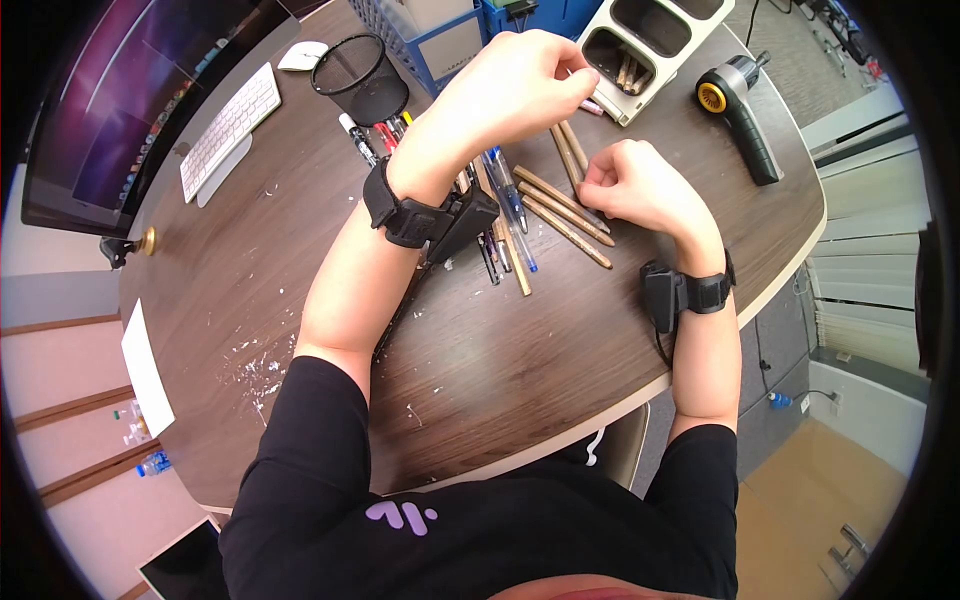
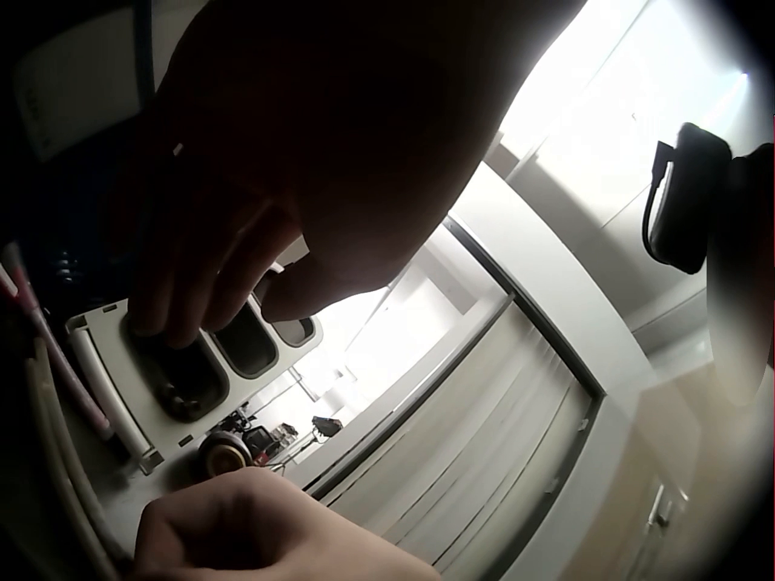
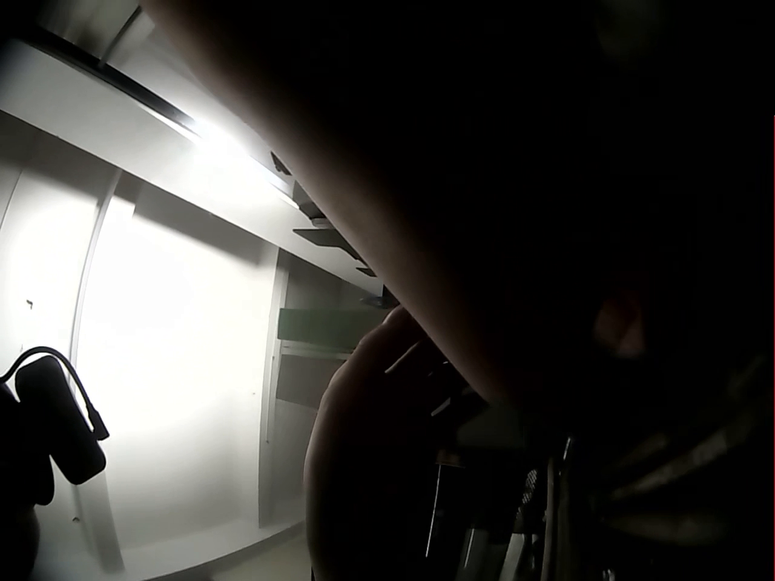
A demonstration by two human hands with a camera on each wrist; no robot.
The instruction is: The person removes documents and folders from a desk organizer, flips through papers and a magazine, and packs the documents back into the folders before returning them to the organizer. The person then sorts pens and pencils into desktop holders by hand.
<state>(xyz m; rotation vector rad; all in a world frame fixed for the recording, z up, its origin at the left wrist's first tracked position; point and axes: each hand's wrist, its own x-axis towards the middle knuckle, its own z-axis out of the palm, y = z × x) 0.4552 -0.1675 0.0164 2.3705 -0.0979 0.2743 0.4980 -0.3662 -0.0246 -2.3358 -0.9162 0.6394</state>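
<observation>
My left hand (image 1: 505, 90) hangs over the near end of a cream organizer tray (image 1: 655, 95). In the left wrist view its fingers point loosely down toward the tray's compartments, with nothing seen between them. A pink pencil (image 1: 592, 107) lies below those fingertips. My right hand (image 1: 650, 190) is low over the table, fingers curled, its fingertips pinching the near ends of two slanting wooden pencils (image 1: 570, 150). Several more wooden pencils (image 1: 565, 232) lie beside it. The right wrist view is mostly dark.
Pens (image 1: 508, 190) lie under my left forearm. A black mesh cup (image 1: 362, 80) stands at the back beside a blue basket (image 1: 430, 45). Short pencils (image 1: 630, 75) sit in the tray. A black handheld tool (image 1: 742, 115) lies at right; a keyboard (image 1: 232, 130) and white shavings (image 1: 255, 370) are at left.
</observation>
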